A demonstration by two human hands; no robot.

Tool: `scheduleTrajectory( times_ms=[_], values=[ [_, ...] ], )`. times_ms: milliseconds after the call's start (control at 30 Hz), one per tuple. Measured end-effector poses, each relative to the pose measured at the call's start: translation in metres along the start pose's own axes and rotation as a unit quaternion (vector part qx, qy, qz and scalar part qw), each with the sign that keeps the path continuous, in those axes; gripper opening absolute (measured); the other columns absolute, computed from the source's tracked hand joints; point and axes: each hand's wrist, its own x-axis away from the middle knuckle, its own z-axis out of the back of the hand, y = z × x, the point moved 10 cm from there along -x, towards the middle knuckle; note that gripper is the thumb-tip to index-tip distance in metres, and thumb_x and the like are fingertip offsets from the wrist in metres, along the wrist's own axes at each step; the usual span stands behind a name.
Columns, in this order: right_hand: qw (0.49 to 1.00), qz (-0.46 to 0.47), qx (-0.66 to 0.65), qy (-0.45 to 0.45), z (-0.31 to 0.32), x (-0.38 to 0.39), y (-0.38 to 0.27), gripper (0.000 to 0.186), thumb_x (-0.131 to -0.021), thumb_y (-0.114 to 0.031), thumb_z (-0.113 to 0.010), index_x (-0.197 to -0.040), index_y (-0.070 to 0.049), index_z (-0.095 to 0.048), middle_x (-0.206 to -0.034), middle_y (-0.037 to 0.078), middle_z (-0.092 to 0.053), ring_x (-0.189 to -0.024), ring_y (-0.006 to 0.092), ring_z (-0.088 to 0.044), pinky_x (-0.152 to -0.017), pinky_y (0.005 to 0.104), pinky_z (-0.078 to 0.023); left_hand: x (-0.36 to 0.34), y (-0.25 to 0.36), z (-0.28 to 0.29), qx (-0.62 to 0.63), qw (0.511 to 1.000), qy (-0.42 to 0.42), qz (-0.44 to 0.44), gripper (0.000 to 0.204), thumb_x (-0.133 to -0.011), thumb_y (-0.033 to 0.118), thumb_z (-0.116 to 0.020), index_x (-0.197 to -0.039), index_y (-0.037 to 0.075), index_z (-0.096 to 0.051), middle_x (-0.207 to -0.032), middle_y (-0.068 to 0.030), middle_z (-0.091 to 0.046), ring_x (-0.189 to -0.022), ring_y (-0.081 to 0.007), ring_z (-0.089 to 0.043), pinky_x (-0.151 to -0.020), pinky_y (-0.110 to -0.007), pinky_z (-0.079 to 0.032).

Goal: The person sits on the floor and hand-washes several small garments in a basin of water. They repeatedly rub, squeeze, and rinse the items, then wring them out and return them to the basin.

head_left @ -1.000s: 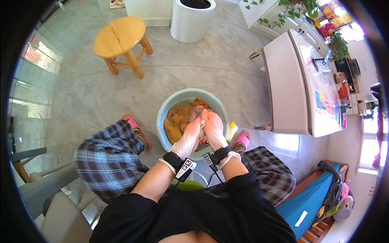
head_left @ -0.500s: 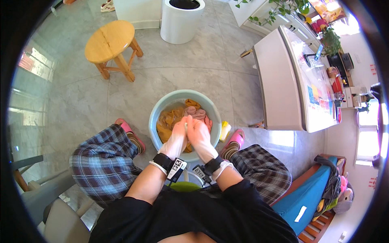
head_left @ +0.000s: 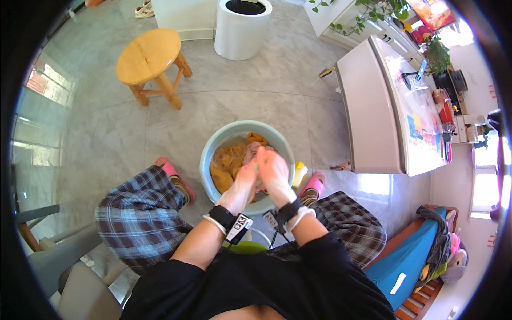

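A pale blue round basin stands on the floor between my feet. In it lie wet mustard-yellow cloth and dusty-pink cloth. Over the basin's right half, my left hand and my right hand are pressed together, fingers closed. A bit of something pale shows between them; the rest is hidden by the fingers. Both hands seem to wear thin see-through gloves, and each wrist has a black strap with a tag.
A yellow-and-white packet rests against the basin's right side, by a pink slipper. Below the basin, a green container is partly hidden by my arms. A wooden stool, a white bin and a white table stand farther off.
My hands have shifted slightly right within the basin, and the right hand now sits a little higher than the left. The whole view has moved slightly.
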Motion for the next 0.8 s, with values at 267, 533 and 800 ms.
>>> scheduleTrajectory(
  times_ms=[267, 533, 800],
  values=[
    [0.999, -0.024, -0.03, 0.013, 0.006, -0.005, 0.001, 0.051, -0.093, -0.043, -0.039, -0.077, -0.002, -0.063, -0.072, 0.019, -0.063, -0.074, 0.0351, -0.062, -0.068, 0.0452, -0.047, 0.007, -0.009, -0.008, -0.014, 0.997, -0.069, 0.027, 0.036, -0.092, 0.048, -0.041, -0.098, 0.017, -0.057, -0.09, -0.0008, -0.06, -0.077, -0.0105, -0.054, -0.062, -0.028, -0.041],
    [0.999, 0.022, -0.026, 0.02, -0.001, -0.011, 0.009, 0.051, -0.093, -0.044, -0.04, -0.083, 0.0, -0.063, -0.071, 0.02, -0.062, -0.072, 0.0337, -0.063, -0.067, 0.0415, -0.047, -0.003, -0.006, 0.006, 0.017, 1.0, -0.011, -0.019, 0.036, -0.094, 0.045, -0.035, -0.092, 0.015, -0.056, -0.084, -0.0013, -0.058, -0.075, -0.0133, -0.056, -0.061, -0.027, -0.045],
    [0.985, 0.01, -0.151, -0.078, -0.032, 0.015, 0.004, 0.049, -0.093, -0.041, -0.041, -0.08, 0.0, -0.064, -0.078, 0.025, -0.061, -0.079, 0.0379, -0.061, -0.07, 0.0446, -0.046, -0.004, 0.002, 0.028, 0.047, 0.997, 0.062, -0.012, 0.032, -0.094, 0.036, -0.039, -0.091, 0.01, -0.057, -0.081, -0.002, -0.059, -0.075, -0.0137, -0.055, -0.066, -0.028, -0.043]
  ],
)
